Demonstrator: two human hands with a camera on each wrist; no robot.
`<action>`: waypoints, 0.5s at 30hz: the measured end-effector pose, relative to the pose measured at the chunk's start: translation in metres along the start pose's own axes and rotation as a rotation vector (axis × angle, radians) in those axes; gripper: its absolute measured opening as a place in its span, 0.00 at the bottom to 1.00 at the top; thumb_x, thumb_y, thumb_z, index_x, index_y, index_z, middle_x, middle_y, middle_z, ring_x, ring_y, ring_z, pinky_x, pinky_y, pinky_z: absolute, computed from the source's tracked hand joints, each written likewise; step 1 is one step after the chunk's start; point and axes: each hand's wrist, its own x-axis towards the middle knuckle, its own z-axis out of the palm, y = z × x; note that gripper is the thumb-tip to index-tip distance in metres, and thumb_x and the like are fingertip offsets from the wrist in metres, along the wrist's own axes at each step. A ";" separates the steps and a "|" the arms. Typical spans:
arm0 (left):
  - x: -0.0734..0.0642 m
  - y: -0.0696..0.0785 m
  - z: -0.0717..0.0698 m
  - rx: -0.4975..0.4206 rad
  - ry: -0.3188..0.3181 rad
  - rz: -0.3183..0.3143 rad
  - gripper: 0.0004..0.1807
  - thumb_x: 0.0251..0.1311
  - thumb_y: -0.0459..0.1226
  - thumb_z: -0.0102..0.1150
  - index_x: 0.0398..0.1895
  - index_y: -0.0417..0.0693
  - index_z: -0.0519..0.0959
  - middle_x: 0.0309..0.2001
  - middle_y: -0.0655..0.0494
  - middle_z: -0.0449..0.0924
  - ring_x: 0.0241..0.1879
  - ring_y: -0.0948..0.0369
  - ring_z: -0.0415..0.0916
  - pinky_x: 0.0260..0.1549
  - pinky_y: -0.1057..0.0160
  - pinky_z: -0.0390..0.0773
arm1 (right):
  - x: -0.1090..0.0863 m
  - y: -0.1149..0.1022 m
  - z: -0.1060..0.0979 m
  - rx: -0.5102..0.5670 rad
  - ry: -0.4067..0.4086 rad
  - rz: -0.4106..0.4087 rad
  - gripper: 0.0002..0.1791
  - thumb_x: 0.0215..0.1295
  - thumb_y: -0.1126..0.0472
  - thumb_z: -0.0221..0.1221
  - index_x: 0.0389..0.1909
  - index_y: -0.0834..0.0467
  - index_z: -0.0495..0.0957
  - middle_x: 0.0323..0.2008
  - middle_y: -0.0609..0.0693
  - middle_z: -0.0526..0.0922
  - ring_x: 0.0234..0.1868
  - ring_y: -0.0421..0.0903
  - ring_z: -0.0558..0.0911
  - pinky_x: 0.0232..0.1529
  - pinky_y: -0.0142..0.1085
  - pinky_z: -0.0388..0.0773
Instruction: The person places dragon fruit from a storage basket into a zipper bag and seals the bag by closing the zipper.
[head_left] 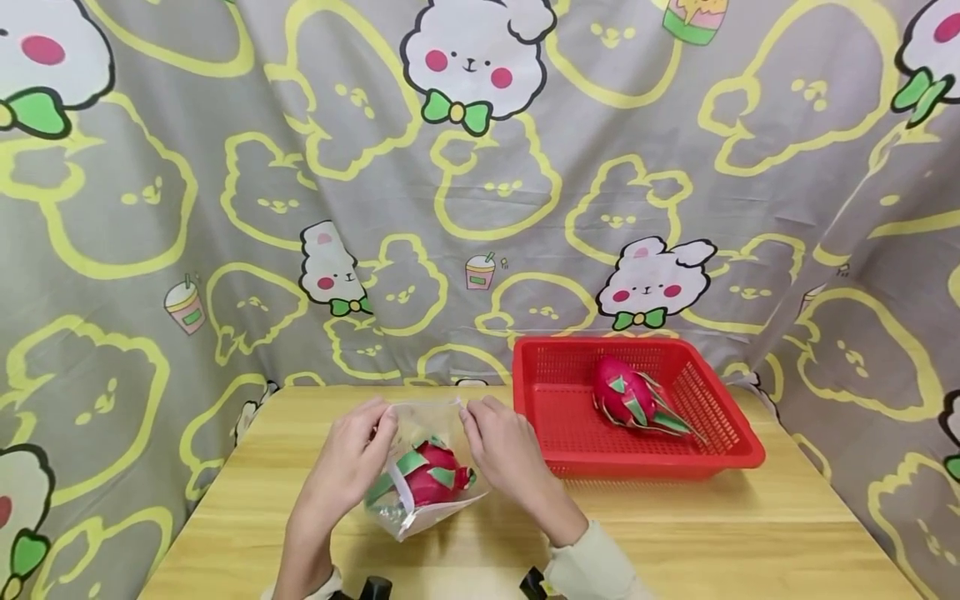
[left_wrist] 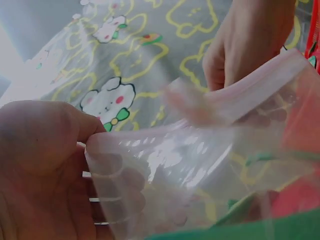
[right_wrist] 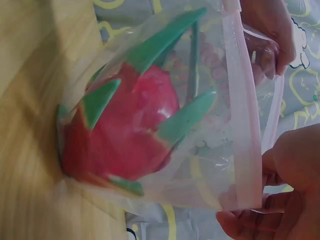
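Note:
A clear zip bag (head_left: 397, 521) stands on the table with a dragon fruit (head_left: 435, 482) inside it, pink with green scales. At the bag's top left edge my left hand (head_left: 345, 458) pinches the plastic between thumb and fingers. My right hand (head_left: 510, 450) grips the opposite top corner. In the right wrist view the zip strip (right_wrist: 245, 120) runs along the mouth, and the dragon fruit (right_wrist: 130, 125) shows through the plastic near the tabletop. The left wrist view has the bag's rim (left_wrist: 250, 100) stretched between both hands, its mouth parted.
To the right, a red plastic basket (head_left: 555, 425) holds a second dragon fruit (head_left: 626, 392). The wooden table (head_left: 247, 492) reaches back to a grey cartoon-print cloth (head_left: 480, 200), which hangs behind and along both sides.

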 end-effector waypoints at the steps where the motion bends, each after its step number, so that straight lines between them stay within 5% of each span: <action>1: 0.001 0.001 0.001 0.001 -0.005 -0.004 0.22 0.75 0.31 0.47 0.17 0.52 0.65 0.21 0.60 0.61 0.22 0.65 0.59 0.22 0.66 0.64 | 0.002 0.001 -0.001 0.016 0.005 0.014 0.20 0.76 0.58 0.58 0.21 0.50 0.67 0.20 0.42 0.64 0.19 0.39 0.65 0.18 0.31 0.64; 7: 0.003 0.000 0.006 0.009 -0.026 -0.013 0.23 0.79 0.36 0.44 0.19 0.51 0.66 0.22 0.59 0.62 0.22 0.64 0.59 0.23 0.66 0.65 | 0.015 0.003 -0.008 0.075 0.075 0.047 0.20 0.77 0.59 0.57 0.20 0.49 0.67 0.18 0.41 0.64 0.20 0.41 0.68 0.21 0.35 0.68; 15: 0.003 -0.005 0.008 0.031 0.045 0.021 0.22 0.80 0.35 0.43 0.20 0.52 0.65 0.22 0.60 0.62 0.21 0.64 0.60 0.22 0.65 0.66 | 0.040 -0.006 -0.023 0.147 0.140 0.037 0.22 0.76 0.61 0.55 0.18 0.51 0.65 0.16 0.43 0.62 0.18 0.40 0.65 0.19 0.32 0.64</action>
